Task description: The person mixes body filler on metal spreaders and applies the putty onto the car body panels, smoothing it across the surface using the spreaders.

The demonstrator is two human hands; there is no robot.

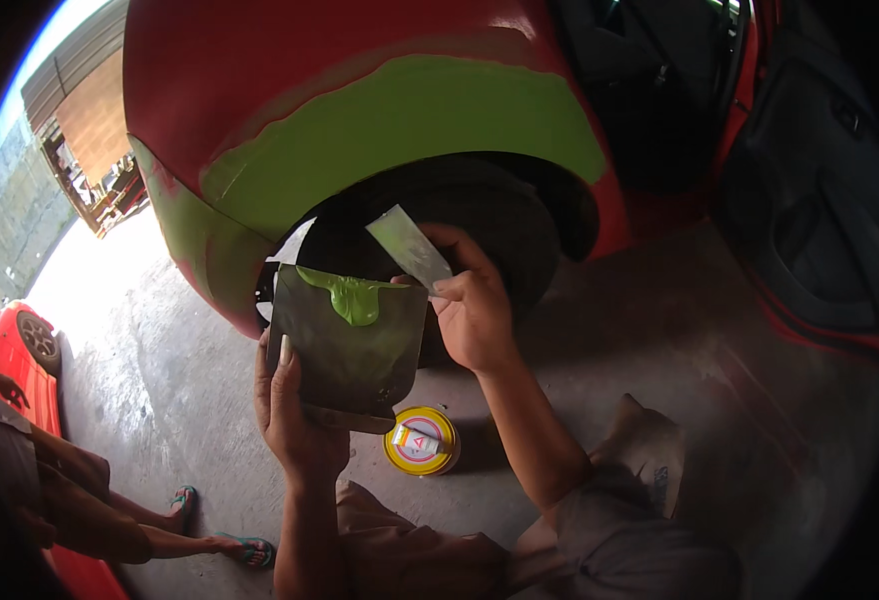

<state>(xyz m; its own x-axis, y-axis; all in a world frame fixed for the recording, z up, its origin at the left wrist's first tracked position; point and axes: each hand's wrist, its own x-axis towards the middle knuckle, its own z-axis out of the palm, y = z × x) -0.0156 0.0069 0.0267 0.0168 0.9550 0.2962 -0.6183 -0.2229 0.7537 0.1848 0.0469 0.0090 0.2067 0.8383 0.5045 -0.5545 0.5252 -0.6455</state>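
Note:
My left hand (293,420) grips a dark flat mixing board (349,360) by its lower left side. Wet green body filler (357,298) lies along the board's upper edge and sags down its face. In my right hand (473,315), between thumb and fingers, is a thin, pale rectangular spreader (409,247) with greenish smears. It is held just above the board's upper right corner. Beyond both hands is a red car fender (274,52) with a broad green coated area (424,112) around the wheel arch. The wheel is in shadow.
A yellow-rimmed round can (450,450) with a tube (417,440) on its lid stands on the concrete floor (206,390). An open car door (807,187) is at the right. At the left are a person in sandals (101,517) and another red car (19,352).

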